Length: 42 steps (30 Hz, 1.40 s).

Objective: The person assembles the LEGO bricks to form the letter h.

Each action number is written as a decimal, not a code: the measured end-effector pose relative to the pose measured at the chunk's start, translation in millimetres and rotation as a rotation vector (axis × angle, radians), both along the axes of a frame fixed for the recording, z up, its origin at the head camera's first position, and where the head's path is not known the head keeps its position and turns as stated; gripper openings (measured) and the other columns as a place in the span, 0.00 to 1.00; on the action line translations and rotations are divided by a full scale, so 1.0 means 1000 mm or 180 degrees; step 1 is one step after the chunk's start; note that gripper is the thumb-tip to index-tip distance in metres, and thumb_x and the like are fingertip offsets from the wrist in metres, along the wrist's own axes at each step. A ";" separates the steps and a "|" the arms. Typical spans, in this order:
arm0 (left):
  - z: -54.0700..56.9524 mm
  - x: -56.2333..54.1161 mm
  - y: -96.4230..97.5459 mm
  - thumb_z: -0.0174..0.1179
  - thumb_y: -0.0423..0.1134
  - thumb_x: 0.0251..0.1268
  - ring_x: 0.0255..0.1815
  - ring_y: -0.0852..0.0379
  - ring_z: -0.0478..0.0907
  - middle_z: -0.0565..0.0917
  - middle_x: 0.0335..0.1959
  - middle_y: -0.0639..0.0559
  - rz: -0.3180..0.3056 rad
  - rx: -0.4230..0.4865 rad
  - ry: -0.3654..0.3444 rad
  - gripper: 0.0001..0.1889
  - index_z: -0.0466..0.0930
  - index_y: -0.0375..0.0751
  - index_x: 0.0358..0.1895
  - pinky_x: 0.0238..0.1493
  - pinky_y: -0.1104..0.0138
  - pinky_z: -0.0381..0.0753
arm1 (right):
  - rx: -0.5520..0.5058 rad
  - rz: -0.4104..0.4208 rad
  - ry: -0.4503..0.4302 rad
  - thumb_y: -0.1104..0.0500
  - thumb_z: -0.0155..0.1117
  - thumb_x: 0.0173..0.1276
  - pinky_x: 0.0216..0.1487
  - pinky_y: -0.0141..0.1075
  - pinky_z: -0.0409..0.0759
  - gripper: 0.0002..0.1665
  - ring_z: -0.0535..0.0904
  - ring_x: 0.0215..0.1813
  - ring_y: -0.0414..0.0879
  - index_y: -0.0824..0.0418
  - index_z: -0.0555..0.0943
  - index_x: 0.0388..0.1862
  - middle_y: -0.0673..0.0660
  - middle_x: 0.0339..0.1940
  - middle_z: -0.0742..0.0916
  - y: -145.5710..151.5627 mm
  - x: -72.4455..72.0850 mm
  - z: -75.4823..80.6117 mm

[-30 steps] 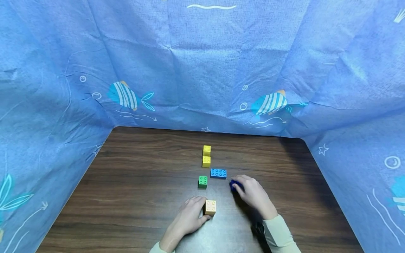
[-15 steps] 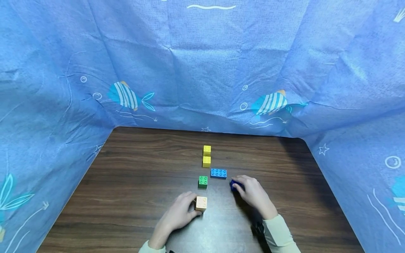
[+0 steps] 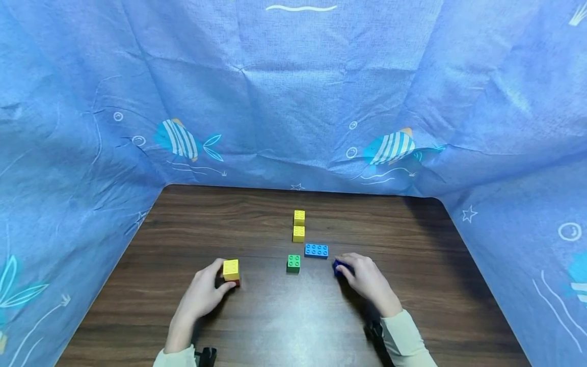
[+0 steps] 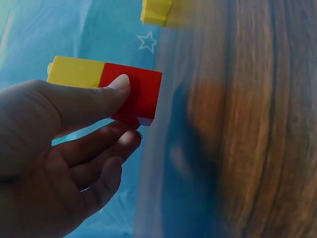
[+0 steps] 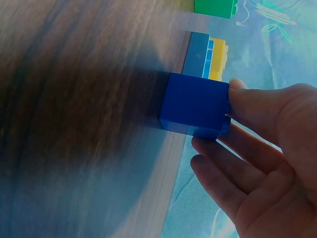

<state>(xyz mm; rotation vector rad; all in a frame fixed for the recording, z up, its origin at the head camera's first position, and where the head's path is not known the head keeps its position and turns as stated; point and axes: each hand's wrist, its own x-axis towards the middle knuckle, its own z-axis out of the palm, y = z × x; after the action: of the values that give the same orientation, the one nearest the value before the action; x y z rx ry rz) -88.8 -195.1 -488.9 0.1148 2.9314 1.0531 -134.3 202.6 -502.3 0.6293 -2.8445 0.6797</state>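
My left hand (image 3: 202, 290) pinches a stack of two toy bricks at the left of the table: a yellow brick (image 4: 77, 72) on top of a red brick (image 4: 141, 89). The thumb lies along the red side and the fingers are behind it; the stack's lower end is close over the table. To the right, my right hand (image 3: 367, 278) holds a dark blue brick (image 5: 195, 101) by its edges, thumb at the studded face and fingertips underneath in the right wrist view. In the head view the hand covers most of it.
Between the hands stand a small green brick (image 3: 293, 263) and a longer light blue brick (image 3: 316, 250). Farther back, a yellow brick (image 3: 298, 234) has another yellow brick (image 3: 299, 217) behind it. A blue fish-printed cloth (image 3: 293, 102) surrounds the wooden table (image 3: 367, 219).
My left hand has carried the yellow-and-red stack to the left and slightly farther from me, away from the green brick. The right hand stays put on the dark blue brick.
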 end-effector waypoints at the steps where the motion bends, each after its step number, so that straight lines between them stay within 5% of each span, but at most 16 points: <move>1: -0.001 0.000 -0.004 0.72 0.34 0.60 0.52 0.46 0.83 0.86 0.48 0.46 0.0028 -0.0015 -0.0018 0.22 0.78 0.41 0.57 0.52 0.48 0.81 | 0.0005 0.0003 -0.0003 0.62 0.71 0.67 0.53 0.48 0.84 0.15 0.87 0.52 0.55 0.64 0.88 0.51 0.60 0.49 0.90 0.000 0.000 0.000; 18: -0.007 0.000 -0.013 0.74 0.36 0.59 0.50 0.43 0.83 0.86 0.49 0.41 0.0037 -0.0121 -0.0198 0.25 0.76 0.38 0.59 0.50 0.47 0.81 | -0.0073 0.0016 -0.0024 0.62 0.71 0.67 0.54 0.48 0.84 0.15 0.87 0.53 0.55 0.64 0.87 0.52 0.60 0.49 0.90 0.001 0.000 0.002; 23: 0.011 0.003 -0.015 0.74 0.43 0.59 0.60 0.35 0.78 0.81 0.59 0.34 0.0007 -0.0205 -0.0193 0.34 0.71 0.36 0.66 0.58 0.41 0.76 | -0.0100 0.0038 -0.0024 0.62 0.71 0.67 0.53 0.47 0.84 0.15 0.87 0.53 0.54 0.64 0.87 0.52 0.60 0.49 0.90 0.001 0.001 0.000; 26: 0.031 0.004 -0.010 0.74 0.44 0.59 0.65 0.32 0.73 0.77 0.65 0.33 0.0027 -0.0283 0.0016 0.38 0.68 0.36 0.70 0.61 0.38 0.73 | -0.0110 0.0026 -0.0020 0.62 0.71 0.68 0.54 0.47 0.84 0.15 0.87 0.53 0.54 0.64 0.87 0.52 0.59 0.49 0.90 0.001 0.001 -0.001; 31: 0.053 -0.002 0.017 0.75 0.41 0.57 0.62 0.37 0.76 0.80 0.61 0.37 -0.0052 -0.0293 0.0778 0.33 0.74 0.37 0.66 0.61 0.42 0.74 | -0.0114 -0.0004 0.0011 0.62 0.71 0.67 0.53 0.47 0.85 0.14 0.87 0.52 0.53 0.63 0.87 0.51 0.58 0.49 0.90 0.002 0.001 -0.002; 35: 0.053 -0.010 0.050 0.76 0.39 0.56 0.57 0.43 0.81 0.84 0.55 0.43 -0.0199 -0.0308 0.1197 0.27 0.80 0.39 0.60 0.59 0.47 0.78 | -0.0129 0.0000 0.0012 0.62 0.72 0.67 0.52 0.47 0.85 0.14 0.87 0.52 0.53 0.63 0.87 0.51 0.58 0.48 0.90 0.002 0.000 -0.002; 37: 0.047 -0.014 0.067 0.76 0.39 0.56 0.55 0.45 0.82 0.84 0.55 0.44 -0.0293 -0.0326 0.1164 0.26 0.81 0.40 0.59 0.58 0.49 0.80 | -0.0138 0.0005 0.0006 0.62 0.72 0.66 0.52 0.47 0.85 0.14 0.87 0.52 0.53 0.62 0.87 0.51 0.58 0.48 0.90 0.002 0.000 -0.003; 42: 0.028 -0.024 0.104 0.73 0.41 0.60 0.55 0.46 0.82 0.82 0.57 0.45 -0.0491 -0.0441 0.0643 0.27 0.79 0.42 0.63 0.55 0.50 0.82 | -0.0160 0.0010 0.0004 0.63 0.72 0.66 0.52 0.47 0.85 0.14 0.87 0.52 0.52 0.62 0.87 0.51 0.58 0.48 0.90 0.003 0.000 -0.006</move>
<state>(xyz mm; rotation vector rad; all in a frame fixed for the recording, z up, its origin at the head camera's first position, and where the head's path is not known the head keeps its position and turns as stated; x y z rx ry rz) -112.4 -90.7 -460.8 0.4617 3.0990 0.8617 -134.8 205.2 -508.1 0.6263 -2.8162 0.7483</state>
